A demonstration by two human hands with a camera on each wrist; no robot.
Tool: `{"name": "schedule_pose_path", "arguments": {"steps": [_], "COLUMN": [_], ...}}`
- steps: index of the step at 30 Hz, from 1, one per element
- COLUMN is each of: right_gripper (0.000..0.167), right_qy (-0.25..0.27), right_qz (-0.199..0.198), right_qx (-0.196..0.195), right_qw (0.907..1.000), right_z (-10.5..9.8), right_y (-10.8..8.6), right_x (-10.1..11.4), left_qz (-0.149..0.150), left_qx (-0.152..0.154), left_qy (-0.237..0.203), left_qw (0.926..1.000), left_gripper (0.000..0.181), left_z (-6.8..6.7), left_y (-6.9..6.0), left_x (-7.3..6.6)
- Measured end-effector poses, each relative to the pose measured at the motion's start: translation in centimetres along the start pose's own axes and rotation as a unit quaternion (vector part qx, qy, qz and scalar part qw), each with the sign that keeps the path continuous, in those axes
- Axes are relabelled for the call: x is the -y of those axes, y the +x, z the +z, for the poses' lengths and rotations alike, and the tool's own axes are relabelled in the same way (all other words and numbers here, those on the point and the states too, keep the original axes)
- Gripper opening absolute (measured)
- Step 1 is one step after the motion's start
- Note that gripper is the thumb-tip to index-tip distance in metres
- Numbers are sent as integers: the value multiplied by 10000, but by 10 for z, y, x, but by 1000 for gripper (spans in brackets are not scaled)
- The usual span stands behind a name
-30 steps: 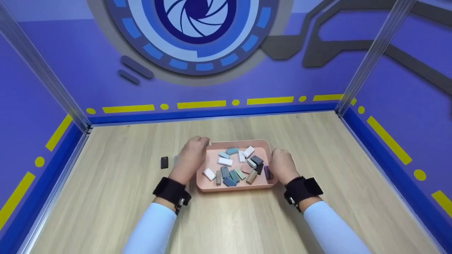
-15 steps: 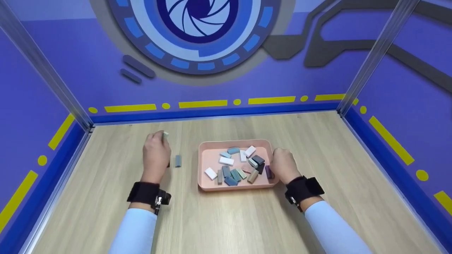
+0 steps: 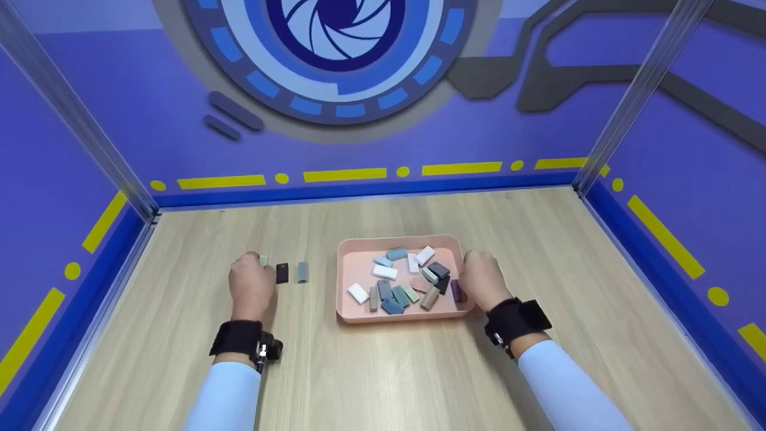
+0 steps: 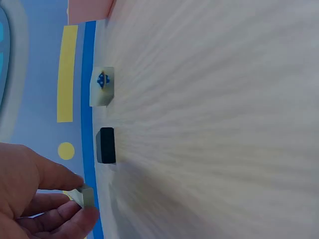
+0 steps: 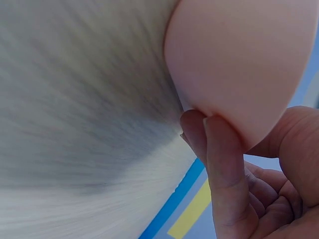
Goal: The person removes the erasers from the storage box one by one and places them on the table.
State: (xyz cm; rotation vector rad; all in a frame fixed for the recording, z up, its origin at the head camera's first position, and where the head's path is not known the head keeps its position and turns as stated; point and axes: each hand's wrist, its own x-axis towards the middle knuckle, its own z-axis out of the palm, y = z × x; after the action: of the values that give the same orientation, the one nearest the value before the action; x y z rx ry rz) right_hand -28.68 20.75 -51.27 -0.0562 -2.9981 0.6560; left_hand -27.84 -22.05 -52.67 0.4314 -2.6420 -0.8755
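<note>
My left hand (image 3: pixel 250 286) pinches a small pale green block (image 4: pixel 88 196) between thumb and fingers, at the left of the table. Just right of that hand lie a black block (image 3: pixel 282 273) and a grey-blue block (image 3: pixel 303 272), side by side with a gap between them. In the left wrist view a small blue mark shows on the end of the grey-blue one. My right hand (image 3: pixel 483 280) grips the right wall of a pink tray (image 3: pixel 401 318), thumb inside and fingers outside. White, blue, green, tan and dark blocks lie loosely inside the tray.
The wooden table (image 3: pixel 383 383) is bounded by a purple-blue back wall (image 3: pixel 335 149) and side walls with metal corner posts. A black strap (image 3: pixel 236 338) with a small camera sits on each wrist.
My left hand has moved left from the tray's left end with the pale green block, past the other two blocks, then nearer to me. The right hand stays on the tray.
</note>
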Motion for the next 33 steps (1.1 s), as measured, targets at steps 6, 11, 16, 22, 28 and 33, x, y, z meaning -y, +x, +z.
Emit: {"name": "schedule_pose_path", "arguments": {"steps": [6, 11, 16, 22, 28, 33], "right_gripper": [8, 8, 6, 5, 6, 5], "right_qy": [66, 68, 19, -41, -42, -10], "right_qz": [46, 38, -75, -272, -149, -96], "right_qx": [8, -20, -87, -219, -120, -53], "right_qw": [10000, 10000, 9999, 9994, 9998, 9999], "right_z": [0, -1, 0, 1, 0, 0], "right_y": [0, 0, -1, -2, -1, 0], "right_x": [1, 0, -1, -2, -2, -2], "left_qz": [-204, -210, -251, -179, 815, 1814], "left_qx": [157, 188, 312, 297, 41, 472], "left_qy": [255, 358, 415, 610, 574, 452], "left_qw": [9993, 9990, 9983, 9975, 9950, 9812], "left_gripper": [13, 13, 12, 11, 39, 59], "left_z": [0, 1, 1, 0, -6, -7], "left_y": [-4, -5, -7, -9, -8, -11], "left_x": [1, 3, 4, 1, -27, -60]}}
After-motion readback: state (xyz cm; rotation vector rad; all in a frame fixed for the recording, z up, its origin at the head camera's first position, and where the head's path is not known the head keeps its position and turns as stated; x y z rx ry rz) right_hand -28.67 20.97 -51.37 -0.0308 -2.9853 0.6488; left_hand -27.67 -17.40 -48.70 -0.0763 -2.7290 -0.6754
